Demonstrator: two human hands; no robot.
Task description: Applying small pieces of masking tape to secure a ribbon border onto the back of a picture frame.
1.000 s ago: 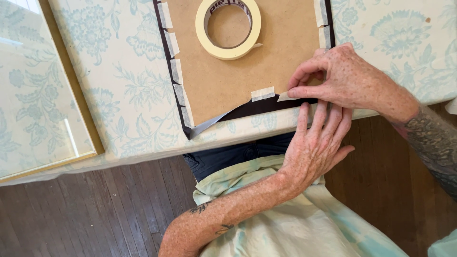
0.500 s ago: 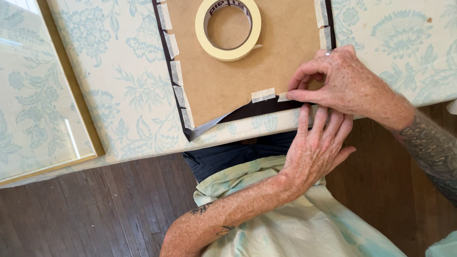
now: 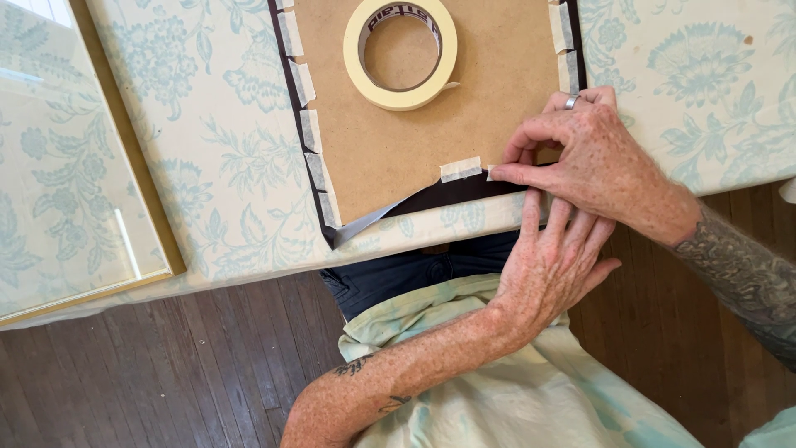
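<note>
1. Little has moved since the earlier frames: both hands stay at the near edge of the brown backing board (image 3: 431,141), the right fingertips having shifted only slightly along it.
2. Right hand (image 3: 593,162): fingers bent and drawn together, their tips pressing a short piece of masking tape (image 3: 496,172) onto the board's near edge; a ring shows on one finger.
3. Left hand (image 3: 551,261): fingers spread and pointing away from the body, lying flat against the worktop (image 3: 207,166) edge just below the right hand, gripping nothing visible.
4. Another tape strip (image 3: 460,168) sits just left of the right fingertips; further strips run along the board's left and right edges, over a dark border (image 3: 464,192).
5. Roll of masking tape (image 3: 401,51): lies flat on the board, well clear of both hands.
6. Worktop cover: pale cloth with a blue-green floral print.
7. Gold-framed glass pane (image 3: 75,191): rests at the far left, apart from the board.
</note>
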